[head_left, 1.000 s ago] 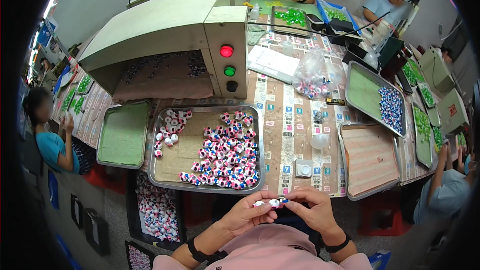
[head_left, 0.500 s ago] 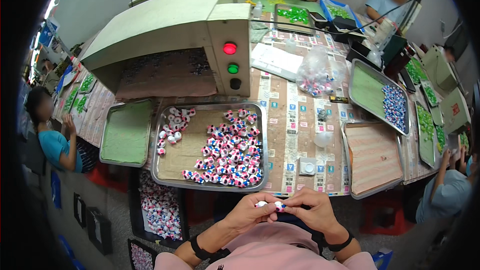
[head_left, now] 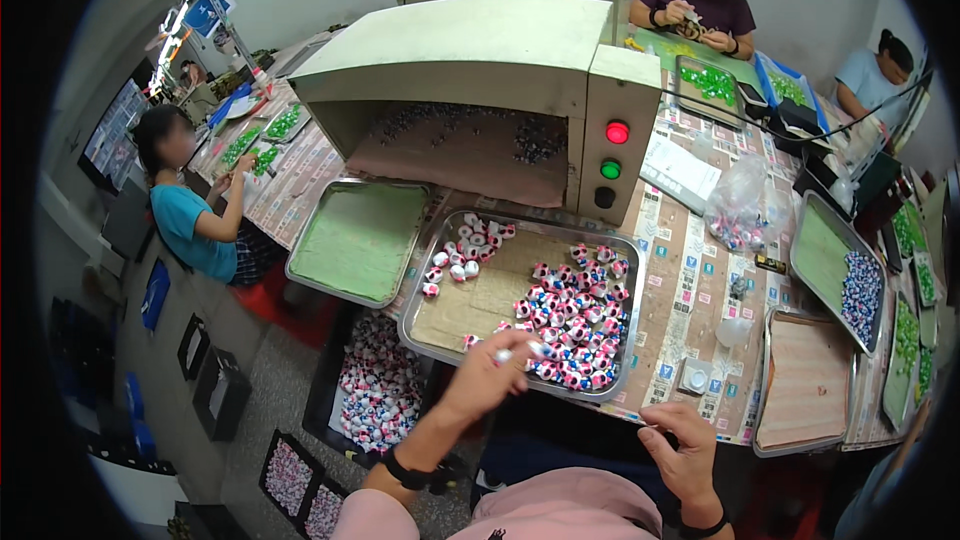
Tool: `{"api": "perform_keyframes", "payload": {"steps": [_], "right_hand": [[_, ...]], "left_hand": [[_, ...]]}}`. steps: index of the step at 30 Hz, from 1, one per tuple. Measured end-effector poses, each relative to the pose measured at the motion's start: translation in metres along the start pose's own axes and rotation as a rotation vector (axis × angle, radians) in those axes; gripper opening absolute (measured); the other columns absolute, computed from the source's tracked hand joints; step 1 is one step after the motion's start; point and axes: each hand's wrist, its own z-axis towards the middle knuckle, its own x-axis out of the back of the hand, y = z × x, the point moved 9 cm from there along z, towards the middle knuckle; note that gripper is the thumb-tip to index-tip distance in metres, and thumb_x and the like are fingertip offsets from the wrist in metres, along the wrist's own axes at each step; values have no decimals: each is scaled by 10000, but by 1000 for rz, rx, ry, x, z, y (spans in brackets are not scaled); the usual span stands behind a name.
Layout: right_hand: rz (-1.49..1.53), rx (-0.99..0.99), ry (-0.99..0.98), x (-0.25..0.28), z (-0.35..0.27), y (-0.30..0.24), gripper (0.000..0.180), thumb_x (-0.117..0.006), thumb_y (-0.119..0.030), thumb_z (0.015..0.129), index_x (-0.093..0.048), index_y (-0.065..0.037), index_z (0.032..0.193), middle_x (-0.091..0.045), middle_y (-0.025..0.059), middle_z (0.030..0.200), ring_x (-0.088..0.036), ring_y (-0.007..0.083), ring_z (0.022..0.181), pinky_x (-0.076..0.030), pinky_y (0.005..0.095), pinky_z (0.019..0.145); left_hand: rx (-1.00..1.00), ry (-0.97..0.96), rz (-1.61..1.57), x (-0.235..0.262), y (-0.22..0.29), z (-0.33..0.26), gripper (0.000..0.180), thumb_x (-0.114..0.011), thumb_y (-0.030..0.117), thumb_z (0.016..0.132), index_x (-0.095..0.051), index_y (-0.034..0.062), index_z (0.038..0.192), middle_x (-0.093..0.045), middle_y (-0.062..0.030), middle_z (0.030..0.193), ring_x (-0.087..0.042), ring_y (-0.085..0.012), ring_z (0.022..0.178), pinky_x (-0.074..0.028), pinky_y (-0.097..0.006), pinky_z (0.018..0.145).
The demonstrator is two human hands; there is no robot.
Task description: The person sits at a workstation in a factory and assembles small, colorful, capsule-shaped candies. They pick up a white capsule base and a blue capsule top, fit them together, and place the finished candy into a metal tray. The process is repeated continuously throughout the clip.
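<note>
Over the front of a metal tray (head_left: 630, 380), my left hand (head_left: 480, 380) is closed, with a small white figure (head_left: 504, 356) at its fingertips. Another whitish-blue piece (head_left: 540, 349) shows beside those fingers; whether they hold it too is unclear. In the tray, a heap of small white, pink and blue figures (head_left: 575, 315) lies to the right. Several plainer white and pink pieces (head_left: 460, 262) sit at the back left. My right hand (head_left: 688, 455) is off the table's front edge, forefinger and thumb slightly apart, with nothing visible between them.
Behind the tray stands a cream box-shaped machine (head_left: 470, 60) with a wide opening. A green-lined tray (head_left: 360, 240) is at left, a cloth-lined tray (head_left: 805, 380) at right. Below the table, a black crate (head_left: 320, 415) holds more figures. Co-workers sit around.
My hands have parted. The left has moved forward over the tray with a small figure; the right has shifted right and let go. The view has swung left.
</note>
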Motion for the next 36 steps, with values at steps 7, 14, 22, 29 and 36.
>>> {"api": "perform_keyframes", "payload": {"steps": [7, 14, 22, 29, 36], "right_hand": [[-53, -31, 10, 9, -20, 9, 132, -702, -2, 795, -703, 7, 927, -661, 86, 871, -605, 152, 788, -455, 244, 687], [-75, -17, 76, 20, -43, 2, 127, -704, 1, 788, -710, 5, 915, -660, 81, 856, -604, 145, 777, -452, 239, 672], [-40, -10, 119, 23, -73, -3, 125, -698, 3, 785, -715, 3, 908, -659, 79, 845, -602, 124, 744, -444, 233, 627], [-85, 4, 162, 40, -93, -2, 118, -693, -16, 794, -716, 6, 908, -663, 89, 852, -619, 137, 761, -464, 240, 644], [-91, 30, 183, 59, -96, -9, 102, -648, -6, 847, -675, 27, 939, -674, 108, 924, -643, 186, 862, -496, 271, 774]], "left_hand": [[-327, 230, 857, 87, 23, 29, 203, -619, 149, 849, -667, -16, 956, -662, -178, 890, -631, -321, 879, -487, -375, 793], [-447, 283, 749, 102, 20, 28, 214, -608, 173, 866, -674, -6, 965, -678, -175, 943, -642, -306, 919, -490, -376, 807], [-384, 493, 833, 166, 11, 38, 231, -649, 124, 809, -576, 28, 1006, -546, -140, 975, -525, -285, 971, -441, -371, 862], [-427, 585, 948, 168, 28, 73, 305, -694, 67, 741, -560, 44, 1014, -503, -193, 1049, -519, -363, 1001, -436, -412, 897], [-406, 591, 1041, 167, 49, 101, 406, -722, 44, 700, -564, 33, 1074, -449, -215, 1126, -514, -403, 1045, -435, -426, 933]]}}
